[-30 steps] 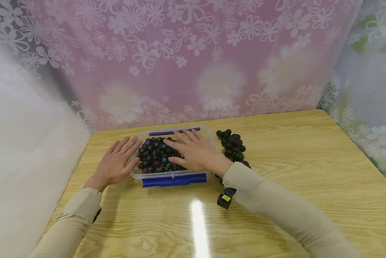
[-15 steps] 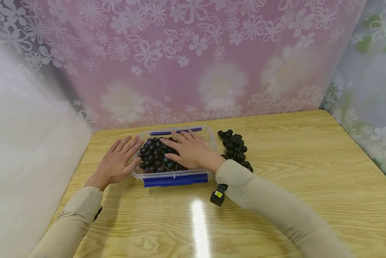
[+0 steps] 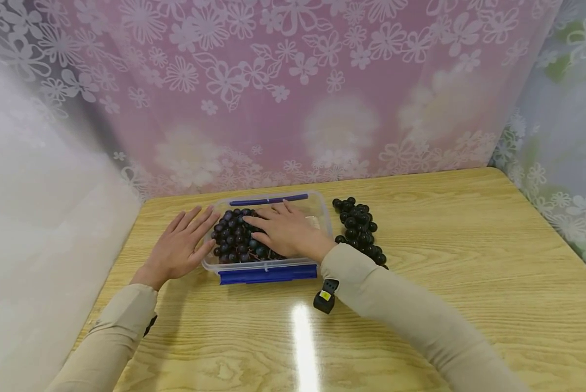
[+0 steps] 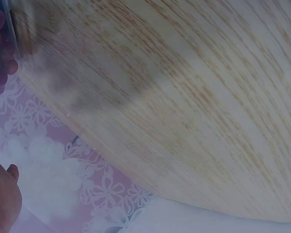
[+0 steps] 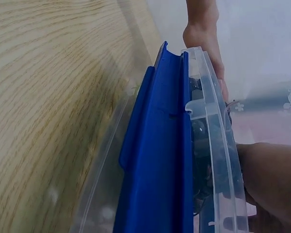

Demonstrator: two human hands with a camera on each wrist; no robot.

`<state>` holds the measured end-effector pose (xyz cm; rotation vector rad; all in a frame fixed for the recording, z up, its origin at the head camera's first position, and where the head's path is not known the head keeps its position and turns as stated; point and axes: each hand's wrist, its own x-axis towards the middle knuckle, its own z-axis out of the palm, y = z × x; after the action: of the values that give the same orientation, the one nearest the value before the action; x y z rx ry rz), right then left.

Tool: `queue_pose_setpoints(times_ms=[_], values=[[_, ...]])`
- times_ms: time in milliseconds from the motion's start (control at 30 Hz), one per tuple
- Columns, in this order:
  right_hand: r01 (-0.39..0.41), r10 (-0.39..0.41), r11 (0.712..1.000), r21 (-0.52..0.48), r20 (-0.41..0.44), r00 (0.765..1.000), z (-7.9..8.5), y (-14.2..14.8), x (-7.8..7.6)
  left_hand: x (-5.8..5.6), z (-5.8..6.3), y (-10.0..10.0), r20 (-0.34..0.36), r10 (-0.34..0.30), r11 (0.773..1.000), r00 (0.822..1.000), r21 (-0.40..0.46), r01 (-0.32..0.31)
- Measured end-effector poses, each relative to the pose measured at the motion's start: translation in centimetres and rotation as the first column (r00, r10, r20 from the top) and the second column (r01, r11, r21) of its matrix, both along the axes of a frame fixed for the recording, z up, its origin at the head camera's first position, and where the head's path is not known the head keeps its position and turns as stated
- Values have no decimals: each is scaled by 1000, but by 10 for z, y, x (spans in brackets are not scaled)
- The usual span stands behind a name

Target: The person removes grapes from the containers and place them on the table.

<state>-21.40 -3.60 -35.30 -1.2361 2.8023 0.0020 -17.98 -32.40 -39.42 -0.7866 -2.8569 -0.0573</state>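
A clear plastic container (image 3: 329, 228) with blue clips (image 3: 268, 274) stands on the table, holding a bunch of dark purple grapes (image 3: 231, 234). My right hand (image 3: 288, 231) lies over these grapes inside the rim, palm down, fingers spread and slightly bent. At the container's left end, my left hand (image 3: 177, 247) is held with fingers extended and fingertips right at the rim. In the right wrist view, the front blue clip (image 5: 160, 136) hangs down, and the right hand (image 5: 269, 179) reaches over the rim. Part of the left hand (image 4: 5, 194) shows in the left wrist view.
Right of the container, a second bunch of black grapes (image 3: 358, 226) lies on the wooden table (image 3: 449, 234), partly behind the right sleeve. A pink floral curtain (image 3: 273, 109) hangs along the table's far edge, with a white sheet (image 3: 43, 218) at the left.
My right hand has shifted slightly left and lower over the grapes, its fingertips drawing back from the far rim. More of the black bunch shows. The left hand has stayed nearly still.
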Motion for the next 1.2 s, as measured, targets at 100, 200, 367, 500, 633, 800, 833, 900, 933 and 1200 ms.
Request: queue_pose_setpoints(times_ms=[100,200,367,500,633,800,833,900,933,1200], values=[[5,-5,1000,-2,-9,1000,0,-3,2,1,0,-1,4,0,1000,1000,0,0],[36,-37,999,-17,-10,999,-1,-5,5,1,-1,-1,-1,1,1000,1000,6,-1],[73,-72,997,-38,21,997,-1,-7,5,0,-2,-2,-4,2,1000,1000,10,-2],[86,-78,994,-64,119,990,2,-10,2,0,-2,-1,-5,3,1000,1000,12,-3],[108,-91,992,-67,211,973,4,-14,-2,0,-3,-1,-3,1,1000,1000,16,-1],[137,-116,989,-60,270,956,5,-15,-4,0,-3,-1,-14,-6,1000,1000,20,7],[139,-116,988,-61,278,954,5,-15,-4,0,-3,-1,-17,-8,1000,1000,19,9],[142,-115,987,-73,293,949,4,-14,-5,0,-3,0,-21,-11,1000,1000,20,12],[140,-112,987,-78,290,950,4,-14,-5,0,-3,0,-22,-11,1000,1000,18,11],[111,-74,984,-140,247,966,-4,-10,-8,0,-3,0,-23,-6,1000,1000,13,7]])
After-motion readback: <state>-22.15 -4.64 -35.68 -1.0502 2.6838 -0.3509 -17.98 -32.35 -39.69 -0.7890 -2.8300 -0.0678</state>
